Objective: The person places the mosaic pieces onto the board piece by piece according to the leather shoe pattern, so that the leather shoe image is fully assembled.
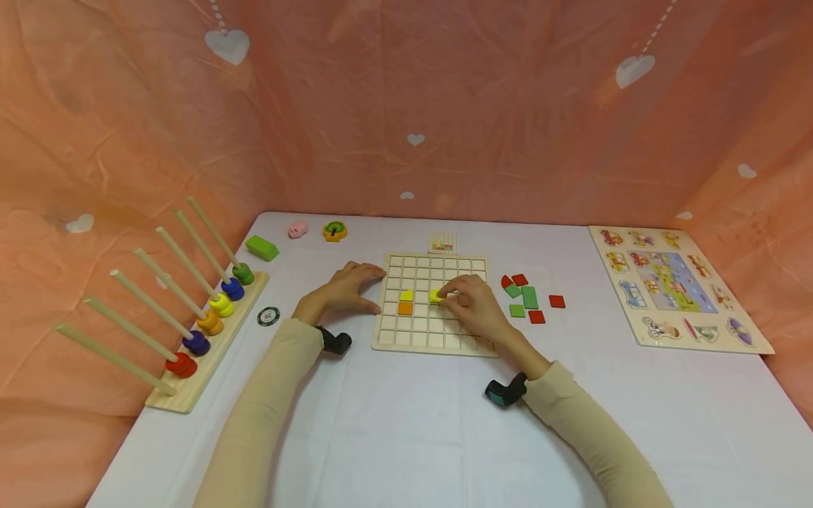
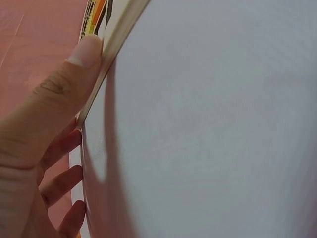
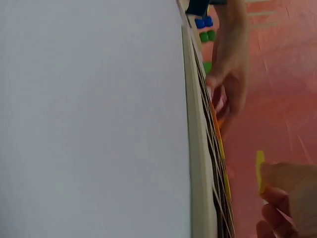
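A wooden grid board (image 1: 416, 340) lies on the white-covered table. My right hand (image 1: 475, 307) pinches a yellow tile (image 1: 435, 296) between thumb and fingertips over the middle of the grid; in the right wrist view this yellow tile (image 3: 260, 171) is held above the board. At the board's left edge, my left hand (image 1: 346, 288) rests with fingers spread, and its thumb (image 2: 86, 52) touches the rim. Left of centre in the grid, a yellow piece with a slanted or curved side (image 1: 406, 295) sits directly behind an orange square (image 1: 405, 308).
Several red and green tiles (image 1: 530, 296) lie right of the board. A small pattern card (image 1: 442, 243) is behind it. On the left stands a peg stacker (image 1: 209, 353) with coloured rings, near a round token (image 1: 268, 316) and a green block (image 1: 262, 248). A picture puzzle (image 1: 673, 282) lies far right.
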Demonstrator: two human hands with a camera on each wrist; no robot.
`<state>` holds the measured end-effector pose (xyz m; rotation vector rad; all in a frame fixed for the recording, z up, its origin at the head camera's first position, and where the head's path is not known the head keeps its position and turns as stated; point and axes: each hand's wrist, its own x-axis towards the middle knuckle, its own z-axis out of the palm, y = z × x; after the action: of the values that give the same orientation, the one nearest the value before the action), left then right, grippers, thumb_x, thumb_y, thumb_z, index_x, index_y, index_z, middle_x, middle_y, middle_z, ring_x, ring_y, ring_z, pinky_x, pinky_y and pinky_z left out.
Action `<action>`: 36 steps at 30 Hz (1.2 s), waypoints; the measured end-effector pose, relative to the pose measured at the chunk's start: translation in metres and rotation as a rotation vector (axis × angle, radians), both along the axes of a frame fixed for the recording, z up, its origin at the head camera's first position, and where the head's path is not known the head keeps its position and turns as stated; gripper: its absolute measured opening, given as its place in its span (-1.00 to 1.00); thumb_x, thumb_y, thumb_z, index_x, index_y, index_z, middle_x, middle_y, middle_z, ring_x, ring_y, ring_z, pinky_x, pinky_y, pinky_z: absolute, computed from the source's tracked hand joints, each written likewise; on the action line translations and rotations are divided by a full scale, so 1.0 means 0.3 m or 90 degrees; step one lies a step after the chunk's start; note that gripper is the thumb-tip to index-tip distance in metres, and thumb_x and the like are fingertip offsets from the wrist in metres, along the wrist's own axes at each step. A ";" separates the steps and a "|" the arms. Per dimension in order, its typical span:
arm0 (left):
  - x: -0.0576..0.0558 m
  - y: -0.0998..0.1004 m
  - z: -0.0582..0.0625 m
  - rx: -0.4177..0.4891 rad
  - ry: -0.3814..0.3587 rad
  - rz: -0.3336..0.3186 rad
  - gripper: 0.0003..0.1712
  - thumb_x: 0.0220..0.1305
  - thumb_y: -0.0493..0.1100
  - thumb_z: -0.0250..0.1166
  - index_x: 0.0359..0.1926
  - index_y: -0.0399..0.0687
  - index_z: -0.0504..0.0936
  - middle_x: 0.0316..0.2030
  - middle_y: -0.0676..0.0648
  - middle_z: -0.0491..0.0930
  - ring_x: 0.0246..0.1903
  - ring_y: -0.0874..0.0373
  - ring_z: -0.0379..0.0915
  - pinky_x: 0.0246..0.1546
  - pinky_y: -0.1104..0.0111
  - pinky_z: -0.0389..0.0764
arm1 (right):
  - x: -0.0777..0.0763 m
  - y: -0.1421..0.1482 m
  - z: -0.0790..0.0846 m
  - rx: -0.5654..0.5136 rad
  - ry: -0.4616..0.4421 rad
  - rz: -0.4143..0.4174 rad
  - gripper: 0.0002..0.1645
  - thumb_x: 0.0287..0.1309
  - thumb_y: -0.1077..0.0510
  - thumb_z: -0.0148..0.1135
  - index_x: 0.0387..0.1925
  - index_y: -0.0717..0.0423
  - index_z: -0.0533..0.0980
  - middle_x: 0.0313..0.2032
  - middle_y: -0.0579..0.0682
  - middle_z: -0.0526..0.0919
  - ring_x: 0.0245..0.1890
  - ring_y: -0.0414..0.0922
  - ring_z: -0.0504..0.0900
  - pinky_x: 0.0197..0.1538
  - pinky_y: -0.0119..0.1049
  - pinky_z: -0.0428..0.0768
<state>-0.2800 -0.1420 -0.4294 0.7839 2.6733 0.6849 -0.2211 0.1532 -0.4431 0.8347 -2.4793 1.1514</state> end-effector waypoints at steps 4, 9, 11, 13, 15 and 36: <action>-0.003 -0.001 0.000 -0.006 0.014 -0.011 -0.09 -0.08 0.07 0.48 0.30 -0.05 0.33 0.33 -0.08 0.21 0.24 -0.02 0.06 0.26 0.03 0.08 | 0.006 -0.059 -0.026 0.013 0.000 0.031 -0.91 0.00 0.26 0.36 -0.37 0.12 0.64 -0.23 -0.02 0.65 -0.12 -0.05 0.46 -0.03 -0.15 0.39; -0.005 -0.004 0.002 -0.008 0.032 -0.028 -0.09 -0.08 0.07 0.48 0.30 -0.09 0.33 0.32 -0.12 0.23 0.21 -0.05 0.09 0.21 0.01 0.13 | 0.004 -0.100 -0.045 0.043 0.037 0.048 -0.92 -0.02 0.26 0.38 -0.40 0.13 0.66 -0.28 -0.03 0.68 -0.12 -0.04 0.46 0.00 -0.14 0.36; -0.005 -0.006 0.002 -0.010 0.035 -0.031 -0.08 -0.08 0.08 0.47 0.30 -0.09 0.33 0.32 -0.13 0.23 0.20 -0.05 0.10 0.20 0.00 0.14 | 0.006 -0.106 -0.045 0.058 0.050 0.043 -0.93 -0.03 0.26 0.39 -0.41 0.12 0.67 -0.29 -0.02 0.69 -0.13 -0.03 0.45 -0.01 -0.14 0.36; -0.006 -0.008 0.001 -0.011 0.038 -0.031 -0.08 -0.08 0.09 0.47 0.29 -0.09 0.33 0.32 -0.13 0.23 0.20 -0.06 0.10 0.19 0.00 0.14 | 0.009 -0.110 -0.040 0.075 0.056 0.036 -0.94 -0.03 0.24 0.39 -0.42 0.12 0.69 -0.28 -0.01 0.69 -0.12 -0.03 0.44 0.00 -0.14 0.38; -0.006 -0.008 0.002 -0.010 0.037 -0.030 -0.08 -0.08 0.09 0.47 0.29 -0.09 0.33 0.32 -0.14 0.23 0.20 -0.06 0.10 0.19 0.00 0.14 | 0.012 -0.112 -0.034 0.087 0.056 0.027 -0.94 -0.03 0.23 0.39 -0.43 0.11 0.70 -0.27 0.00 0.69 -0.11 -0.03 0.43 0.01 -0.13 0.39; 0.003 -0.004 0.007 -0.006 0.013 -0.018 -0.08 -0.06 0.09 0.47 0.31 -0.06 0.31 0.33 -0.10 0.20 0.25 -0.04 0.04 0.26 0.03 0.07 | 0.014 -0.030 0.051 0.055 -0.014 0.035 -0.85 0.07 0.31 0.27 -0.26 0.23 0.64 -0.16 0.11 0.56 -0.10 0.03 0.43 -0.07 -0.12 0.47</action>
<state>-0.2790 -0.1432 -0.4274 0.8296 2.6768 0.6601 -0.2170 0.1441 -0.4277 0.9246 -2.5547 1.0847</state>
